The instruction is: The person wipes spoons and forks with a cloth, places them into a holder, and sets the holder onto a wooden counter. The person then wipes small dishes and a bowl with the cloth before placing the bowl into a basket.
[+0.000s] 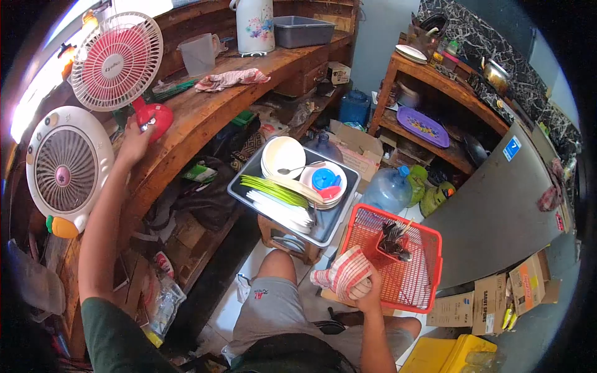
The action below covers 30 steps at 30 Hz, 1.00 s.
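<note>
My left hand (134, 142) reaches up to the wooden counter and grips the red base of a small fan (112, 64), fingers against its front. Directly beside my forearm stands a second, white round fan (67, 174). In my right hand (368, 292) is a bunched red-and-white striped cloth (349, 273), held over my thigh beside a red plastic basket (430, 273). A container of dark-handled cutlery (394, 242) stands in that basket. In front of me a grey tub (241, 186) holds white bowls (283, 155), green plates (273, 190), white plates (281, 211) and a blue lid (325, 179).
A wooden stool (267, 235) supports the tub. Another striped cloth (231, 79), a plastic jug (199, 55) and a flowered thermos (255, 28) sit on the counter. Water bottles (387, 188), a grey fridge (491, 205), cardboard boxes (491, 301) and a yellow bin (444, 355) stand around.
</note>
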### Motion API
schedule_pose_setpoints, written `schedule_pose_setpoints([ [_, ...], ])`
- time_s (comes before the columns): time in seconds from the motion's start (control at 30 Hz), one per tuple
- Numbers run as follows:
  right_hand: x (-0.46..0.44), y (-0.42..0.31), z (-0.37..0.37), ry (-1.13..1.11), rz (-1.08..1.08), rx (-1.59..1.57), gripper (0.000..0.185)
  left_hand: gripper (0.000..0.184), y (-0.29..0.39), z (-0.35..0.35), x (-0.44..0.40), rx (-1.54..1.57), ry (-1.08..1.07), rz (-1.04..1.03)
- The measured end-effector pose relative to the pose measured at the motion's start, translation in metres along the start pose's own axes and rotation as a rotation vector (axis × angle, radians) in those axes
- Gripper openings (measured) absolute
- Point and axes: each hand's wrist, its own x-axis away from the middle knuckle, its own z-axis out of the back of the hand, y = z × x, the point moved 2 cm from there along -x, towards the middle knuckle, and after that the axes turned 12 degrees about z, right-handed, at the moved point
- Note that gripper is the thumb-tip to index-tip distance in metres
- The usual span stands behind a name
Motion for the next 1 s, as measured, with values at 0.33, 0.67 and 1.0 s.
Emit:
schedule_pose_setpoints([
  [0.33,0.007,-0.008,-0.002,-0.006,-0.147,-0.129,0.045,0.078,0.154,0.102,0.2,-0.369,-0.395,-0.41],
  [0.67,-0.023,-0.069,-0.06,-0.265,0.024,0.083,0.033,0.082,0.248,0.012,0.366,0.327,-1.112,-0.312],
  [1.0,-0.013,-0.072,-0.007,-0.367,-0.11,0.087,0.032,0.017,0.24,-0.043,0.406,1.096,-1.128,0.071],
])
